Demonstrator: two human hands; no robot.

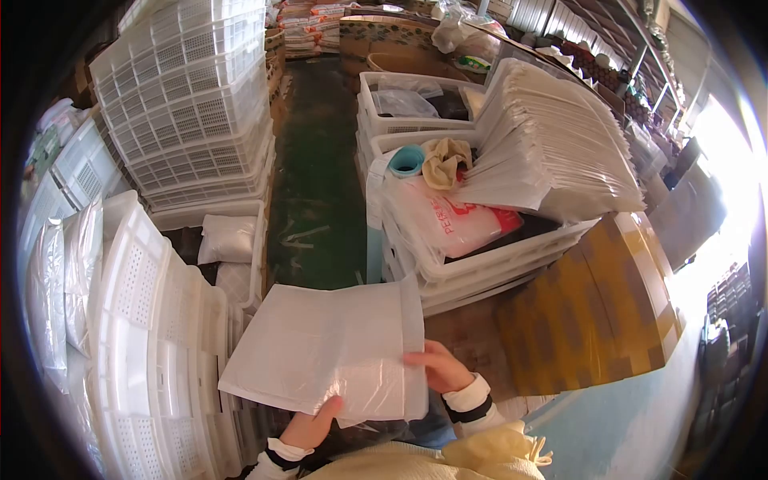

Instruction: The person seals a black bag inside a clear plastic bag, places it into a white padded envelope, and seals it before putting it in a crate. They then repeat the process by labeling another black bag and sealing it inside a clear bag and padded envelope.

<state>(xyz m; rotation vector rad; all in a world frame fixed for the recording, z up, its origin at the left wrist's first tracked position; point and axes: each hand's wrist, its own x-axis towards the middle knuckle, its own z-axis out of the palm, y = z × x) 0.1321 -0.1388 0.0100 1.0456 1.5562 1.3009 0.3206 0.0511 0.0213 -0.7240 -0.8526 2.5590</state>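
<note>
A flat, glossy white plastic bag (328, 340), perhaps several lying together, spreads out in front of my body. My left hand (312, 424) grips its near edge, with the thumb on top and the other fingers hidden underneath. At the right edge, my right hand (438, 366) has its fingertips on the upper face and holds that side. A fanned stack of similar white bags (552, 136) leans on the crate ahead to the right.
White crates (480, 268) hold a red-printed plastic bag (452, 220), a blue roll (406, 161) and a beige cloth glove (445, 162). Tall crate stacks (184, 96) stand left of a green aisle (312, 160). A taped cardboard box (588, 304) is at my right.
</note>
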